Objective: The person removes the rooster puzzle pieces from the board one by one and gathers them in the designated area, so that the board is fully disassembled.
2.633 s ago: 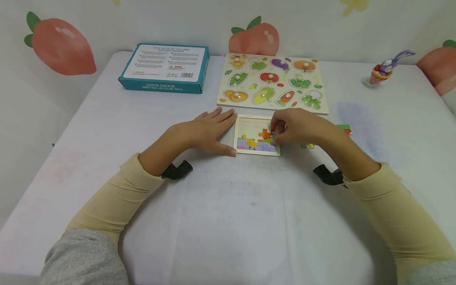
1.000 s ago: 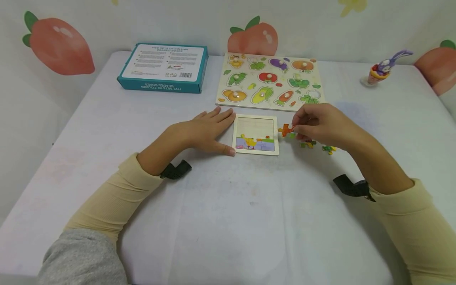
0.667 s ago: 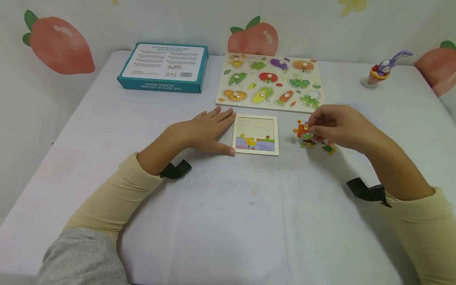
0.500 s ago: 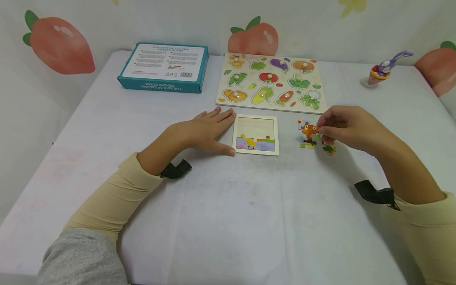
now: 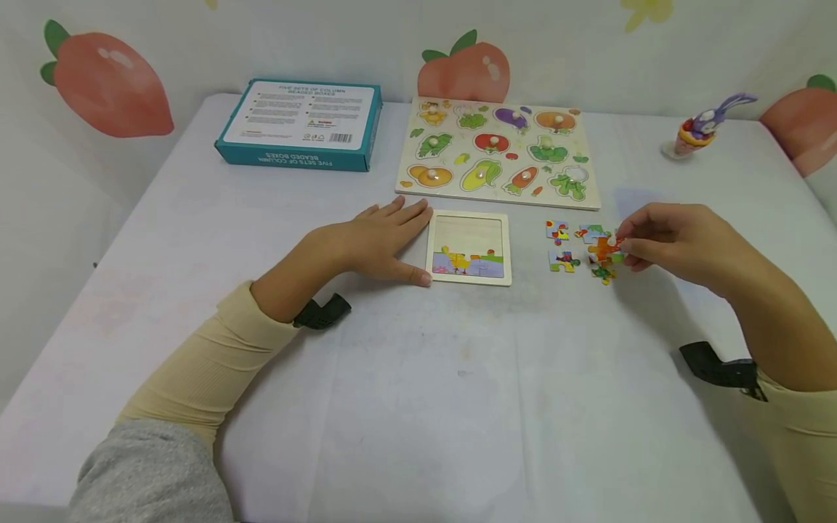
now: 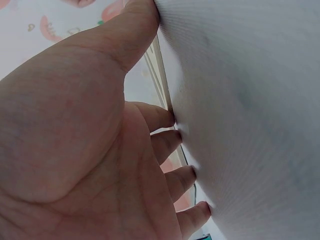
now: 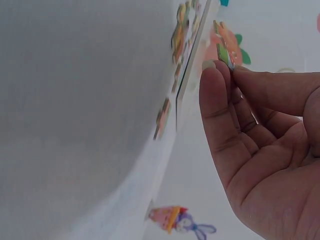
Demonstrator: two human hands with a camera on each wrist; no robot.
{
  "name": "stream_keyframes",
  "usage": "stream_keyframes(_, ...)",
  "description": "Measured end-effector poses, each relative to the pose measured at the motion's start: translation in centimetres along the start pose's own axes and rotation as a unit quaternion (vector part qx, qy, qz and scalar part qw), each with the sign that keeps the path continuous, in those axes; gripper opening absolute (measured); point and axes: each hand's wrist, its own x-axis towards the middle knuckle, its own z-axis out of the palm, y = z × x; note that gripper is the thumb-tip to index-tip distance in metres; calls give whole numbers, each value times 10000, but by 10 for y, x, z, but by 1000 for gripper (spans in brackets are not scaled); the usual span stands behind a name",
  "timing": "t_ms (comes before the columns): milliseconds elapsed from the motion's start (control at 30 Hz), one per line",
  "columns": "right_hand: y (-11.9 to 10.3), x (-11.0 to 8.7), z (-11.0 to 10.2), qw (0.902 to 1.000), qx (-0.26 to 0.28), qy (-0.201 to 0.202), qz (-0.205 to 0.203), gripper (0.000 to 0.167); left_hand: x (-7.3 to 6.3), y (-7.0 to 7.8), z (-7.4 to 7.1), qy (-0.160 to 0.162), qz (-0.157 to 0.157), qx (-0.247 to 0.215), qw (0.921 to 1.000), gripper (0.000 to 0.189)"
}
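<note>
My right hand (image 5: 686, 243) pinches an orange-red jigsaw piece (image 5: 603, 248) between thumb and fingertips. In the right wrist view the same jigsaw piece (image 7: 226, 47) is held clear of the table surface. Below and left of it lie loose pieces, among them a blue one (image 5: 556, 230) and one with a dark green shape (image 5: 561, 261). My left hand (image 5: 375, 247) lies flat with spread fingers, its thumb and fingertips at the left edge of a small wooden puzzle frame (image 5: 471, 283). Joined pieces with a yellow chick (image 5: 460, 261) fill the frame's lower part; bare wood shows above.
Behind the frame lies a vegetable peg board (image 5: 497, 152). A teal box (image 5: 301, 127) stands at the back left. At the back right is a small rabbit figurine (image 5: 698, 136) in a cone. A white cloth (image 5: 418, 407) covers the table.
My right hand has lifted the orange-red piece out of the frame and carried it right, over the loose pieces. The left hand has stayed at the frame's edge.
</note>
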Motion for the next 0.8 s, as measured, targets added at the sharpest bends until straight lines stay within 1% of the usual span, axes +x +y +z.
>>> stream_keyframes(167, 13, 0, -10, 9996, -202, -109, 156, 29, 0, 1, -1, 30, 23, -12, 10000, 110)
stream_keyframes(267, 22, 0, -15, 9993, -235, -199, 219, 29, 0, 1, -2, 28, 21, -1, 10000, 110)
stream_keyframes(400, 32, -1, -20, 9990, -163, -290, 303, 29, 0, 2, -2, 28, 28, 31, 10000, 110)
stream_keyframes(500, 38, -2, -23, 9979, -31, -551, 326, 27, -1, 2, -3, 23, 35, 36, 10000, 110)
stream_keyframes(633, 41, -1, -22, 9957, 120, -870, 302, 24, -1, 1, -2, 6, 40, 17, 10000, 110)
stream_keyframes(800, 40, 3, -19, 9960, 2, -855, 268, 22, -1, 0, 0, 1, -24, -19, 10000, 110)
